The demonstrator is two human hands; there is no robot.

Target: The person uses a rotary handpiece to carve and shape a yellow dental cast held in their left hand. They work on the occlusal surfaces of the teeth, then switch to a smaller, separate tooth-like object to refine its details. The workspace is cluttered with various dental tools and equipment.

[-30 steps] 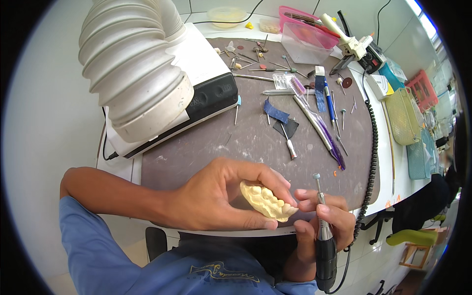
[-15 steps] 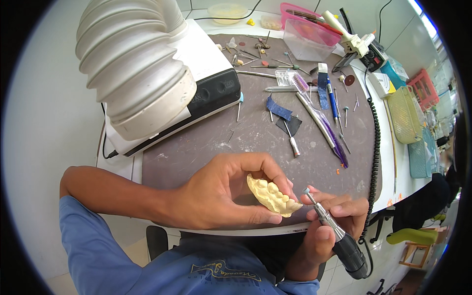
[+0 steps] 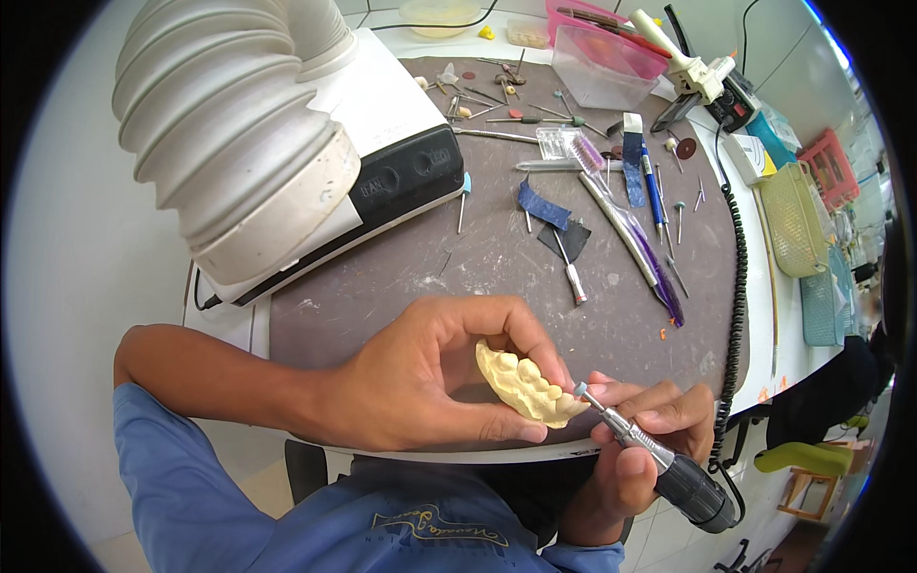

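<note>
A yellow dental cast (image 3: 526,387) with a row of teeth is held between the thumb and fingers of my left hand (image 3: 435,368). My right hand (image 3: 659,420) grips a rotary handpiece (image 3: 659,458), silver at the front and black at the back. Its small grey-blue burr tip (image 3: 580,390) is at the right end of the cast, by the last teeth. Whether the tip touches the cast I cannot tell. The fingertips of both hands are close together there, over the table's front edge.
A white ribbed suction hose (image 3: 239,143) hangs over a white and black box (image 3: 411,167) at left. Burrs, blue abrasive strips (image 3: 544,207) and a purple toothbrush (image 3: 626,224) lie on the brown mat (image 3: 382,296). A coiled black cord (image 3: 737,286) runs along the right, beside baskets (image 3: 793,224).
The handpiece has tilted flatter and its tip has moved left and slightly down to the right end of the cast. The cast has barely moved.
</note>
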